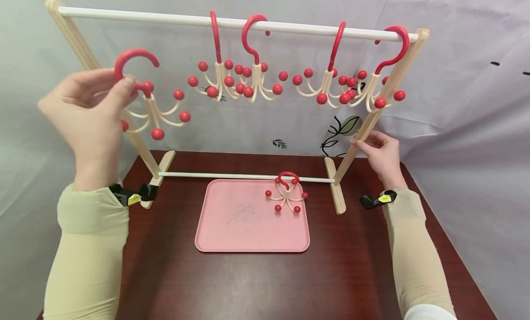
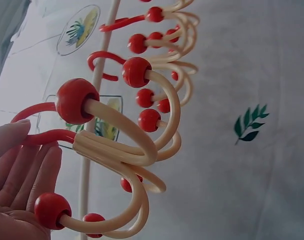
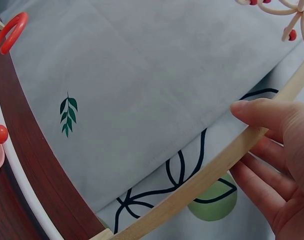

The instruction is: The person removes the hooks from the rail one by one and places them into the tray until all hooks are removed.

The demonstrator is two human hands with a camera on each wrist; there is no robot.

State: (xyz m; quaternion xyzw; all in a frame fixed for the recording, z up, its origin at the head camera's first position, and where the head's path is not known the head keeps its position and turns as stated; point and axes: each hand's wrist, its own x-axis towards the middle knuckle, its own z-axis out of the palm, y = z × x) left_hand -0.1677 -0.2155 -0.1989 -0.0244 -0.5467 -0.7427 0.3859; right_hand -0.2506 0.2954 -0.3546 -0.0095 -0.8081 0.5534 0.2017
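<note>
— Four multi-armed hooks (image 1: 252, 76) hang in pairs from the top rail (image 1: 174, 18) of a wooden rack (image 1: 385, 99) standing on a dark red table (image 1: 174, 274). Why the hand on the frame?

— It looks like bracing. The right hand (image 1: 383, 152) rests against the rack's slanted right leg, thumb on one side, fingers loosely curved along the other, seemingly to keep the light frame from shifting.

— And the pink tray (image 1: 232, 237)?

— It lies flat in front of the rack's lower bar; one more hook (image 1: 286, 193) lies at its far right corner.

— Where is the hook in hand?

— A fifth, the held hook (image 1: 151, 97), sits up left, below the rail and clear of it. The left hand (image 1: 89, 108) pinches it where the red crook meets the cream arms, fingertips closed on the stem, leaving the crook's opening free.
</note>
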